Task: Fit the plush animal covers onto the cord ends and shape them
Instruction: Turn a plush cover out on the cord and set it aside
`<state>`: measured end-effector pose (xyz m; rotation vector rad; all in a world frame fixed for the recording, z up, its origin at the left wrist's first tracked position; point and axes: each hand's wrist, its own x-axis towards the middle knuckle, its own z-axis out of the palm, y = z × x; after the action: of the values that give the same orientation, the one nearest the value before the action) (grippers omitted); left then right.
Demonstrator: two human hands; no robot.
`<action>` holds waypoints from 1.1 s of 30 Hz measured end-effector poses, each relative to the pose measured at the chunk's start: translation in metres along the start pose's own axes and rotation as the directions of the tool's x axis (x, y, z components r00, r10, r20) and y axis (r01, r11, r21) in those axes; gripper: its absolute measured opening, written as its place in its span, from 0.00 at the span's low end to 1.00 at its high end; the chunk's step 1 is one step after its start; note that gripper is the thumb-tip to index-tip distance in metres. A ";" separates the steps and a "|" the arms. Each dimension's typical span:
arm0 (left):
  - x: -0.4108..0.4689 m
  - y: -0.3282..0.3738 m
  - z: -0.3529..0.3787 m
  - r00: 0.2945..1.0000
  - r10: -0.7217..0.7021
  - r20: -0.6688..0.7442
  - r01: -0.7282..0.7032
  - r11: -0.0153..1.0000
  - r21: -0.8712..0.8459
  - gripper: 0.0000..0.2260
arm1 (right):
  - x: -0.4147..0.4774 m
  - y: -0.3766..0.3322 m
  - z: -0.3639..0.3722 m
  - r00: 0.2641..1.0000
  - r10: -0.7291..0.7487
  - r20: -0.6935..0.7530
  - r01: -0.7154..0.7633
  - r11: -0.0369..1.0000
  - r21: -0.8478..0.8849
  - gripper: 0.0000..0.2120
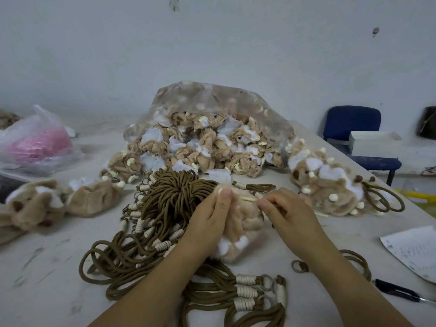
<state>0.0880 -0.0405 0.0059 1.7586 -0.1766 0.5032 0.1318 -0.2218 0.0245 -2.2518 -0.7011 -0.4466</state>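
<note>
Over heaped brown cords [165, 199], mid-table: left hand [207, 215] curled round tan plush animal cover [244, 224]. Right hand [285, 212] pinching thin pale wooden stick [247, 198] at cover's top. Likely mid-fitting; next, push inward gently, holding cover steady.

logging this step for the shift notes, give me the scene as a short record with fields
left: left hand grips the plush cover
right: right hand pinches a thin stick pointed at the cover
cords: brown cords heaped left of the hands, more bundles nearer
supply: clear bag of limp covers behind
done pile: plush animals with cord loops, at right
extras: pen and paper at far right
</note>
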 end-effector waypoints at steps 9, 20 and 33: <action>0.001 0.008 0.011 0.996 -0.013 0.093 -0.009 0.973 0.231 0.26 | -0.003 -0.016 0.011 0.999 0.042 0.016 -0.043 0.991 0.127 0.14; 0.001 0.001 0.004 0.997 -0.022 -0.074 0.017 0.998 -0.064 0.19 | -0.002 -0.006 0.006 0.996 0.093 -0.011 -0.092 0.993 0.080 0.12; 0.001 0.002 0.012 0.988 -0.053 0.148 0.046 0.998 0.051 0.21 | -0.004 -0.010 0.015 0.986 0.148 0.071 -0.160 0.964 0.211 0.12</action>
<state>0.0913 -0.0519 0.0063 1.8438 -0.2276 0.3421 0.1241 -0.2064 0.0178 -2.0993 -0.5676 -0.2225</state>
